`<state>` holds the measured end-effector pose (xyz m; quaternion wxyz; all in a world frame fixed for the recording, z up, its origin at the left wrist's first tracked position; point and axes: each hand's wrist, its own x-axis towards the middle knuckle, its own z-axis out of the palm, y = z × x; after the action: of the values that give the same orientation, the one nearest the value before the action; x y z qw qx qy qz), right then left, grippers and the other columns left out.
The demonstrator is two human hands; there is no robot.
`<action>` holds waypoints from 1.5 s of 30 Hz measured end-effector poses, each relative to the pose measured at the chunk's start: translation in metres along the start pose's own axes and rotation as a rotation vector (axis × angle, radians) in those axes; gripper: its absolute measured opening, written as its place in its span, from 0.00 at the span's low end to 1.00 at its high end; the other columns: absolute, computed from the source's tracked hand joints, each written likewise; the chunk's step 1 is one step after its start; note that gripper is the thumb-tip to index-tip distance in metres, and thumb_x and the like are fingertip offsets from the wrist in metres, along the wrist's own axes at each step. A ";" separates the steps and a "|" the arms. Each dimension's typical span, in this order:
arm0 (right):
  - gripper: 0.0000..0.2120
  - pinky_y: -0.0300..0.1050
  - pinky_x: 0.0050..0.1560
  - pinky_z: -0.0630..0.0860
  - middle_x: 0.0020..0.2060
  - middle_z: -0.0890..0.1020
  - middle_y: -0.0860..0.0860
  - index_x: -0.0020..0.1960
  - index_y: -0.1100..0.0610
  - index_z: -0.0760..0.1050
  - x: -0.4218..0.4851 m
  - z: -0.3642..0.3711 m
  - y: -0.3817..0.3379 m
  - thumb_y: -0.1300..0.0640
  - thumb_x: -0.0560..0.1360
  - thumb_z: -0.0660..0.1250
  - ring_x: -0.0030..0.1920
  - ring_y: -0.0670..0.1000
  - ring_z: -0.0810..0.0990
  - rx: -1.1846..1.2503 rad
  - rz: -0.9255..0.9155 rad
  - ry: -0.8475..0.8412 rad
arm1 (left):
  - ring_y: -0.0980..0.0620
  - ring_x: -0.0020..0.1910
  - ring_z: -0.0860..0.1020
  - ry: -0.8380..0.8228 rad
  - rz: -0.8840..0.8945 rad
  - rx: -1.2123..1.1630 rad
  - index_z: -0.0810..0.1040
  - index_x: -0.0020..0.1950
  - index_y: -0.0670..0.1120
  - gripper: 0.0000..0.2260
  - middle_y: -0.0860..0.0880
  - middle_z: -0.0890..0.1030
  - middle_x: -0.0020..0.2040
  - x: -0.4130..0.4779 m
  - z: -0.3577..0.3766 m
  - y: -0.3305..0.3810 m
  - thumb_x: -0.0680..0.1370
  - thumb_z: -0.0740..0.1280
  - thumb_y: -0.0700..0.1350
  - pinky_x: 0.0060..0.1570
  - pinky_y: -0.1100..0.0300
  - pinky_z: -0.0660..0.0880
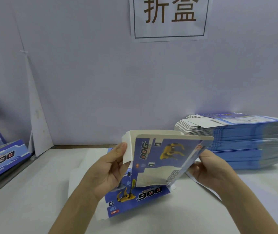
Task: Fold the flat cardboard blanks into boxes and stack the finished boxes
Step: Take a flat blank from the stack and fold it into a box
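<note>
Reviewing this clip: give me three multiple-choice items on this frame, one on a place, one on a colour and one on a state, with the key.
1. Where is the stack of flat blanks?
A) on the table, at the right
B) on the floor
C) at the left, leaning on the wall

2. What is the main printed colour of the held blank?
A) red
B) blue
C) green

3. What state is the held blank in?
A) lying flat
B) partly folded, in the grip of the left hand and right hand
C) a closed box

Key:
1 A, the pile sits at the right on the table.
2 B, its printed faces are blue.
3 B, a white panel is bent up while both hands hold its sides.
</note>
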<state>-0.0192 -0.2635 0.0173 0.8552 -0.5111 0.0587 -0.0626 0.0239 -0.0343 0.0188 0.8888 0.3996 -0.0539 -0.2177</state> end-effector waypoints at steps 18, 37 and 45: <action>0.14 0.40 0.34 0.79 0.40 0.86 0.52 0.46 0.54 0.85 -0.002 -0.005 -0.003 0.56 0.80 0.61 0.37 0.48 0.82 -0.317 -0.231 -0.060 | 0.62 0.55 0.79 -0.188 0.511 1.085 0.55 0.63 0.70 0.44 0.66 0.71 0.61 0.002 -0.021 -0.013 0.58 0.79 0.52 0.44 0.68 0.78; 0.13 0.36 0.40 0.79 0.45 0.86 0.49 0.50 0.48 0.85 -0.028 0.004 -0.032 0.56 0.70 0.65 0.43 0.46 0.83 -0.344 -0.460 -0.235 | 0.54 0.78 0.51 -0.142 1.132 1.612 0.41 0.77 0.60 0.59 0.56 0.48 0.78 -0.002 -0.011 -0.005 0.59 0.78 0.64 0.70 0.51 0.62; 0.13 0.38 0.39 0.80 0.48 0.86 0.51 0.53 0.52 0.84 -0.025 -0.008 -0.039 0.57 0.71 0.65 0.44 0.47 0.83 -0.177 -0.503 -0.197 | 0.46 0.78 0.43 -0.054 1.139 1.753 0.40 0.78 0.53 0.52 0.44 0.52 0.76 -0.004 0.006 -0.003 0.65 0.57 0.79 0.66 0.30 0.56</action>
<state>-0.0469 -0.2844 0.0486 0.7663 -0.5861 -0.1480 -0.2176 0.0178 -0.0385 0.0210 0.2574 0.8147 -0.3931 0.3398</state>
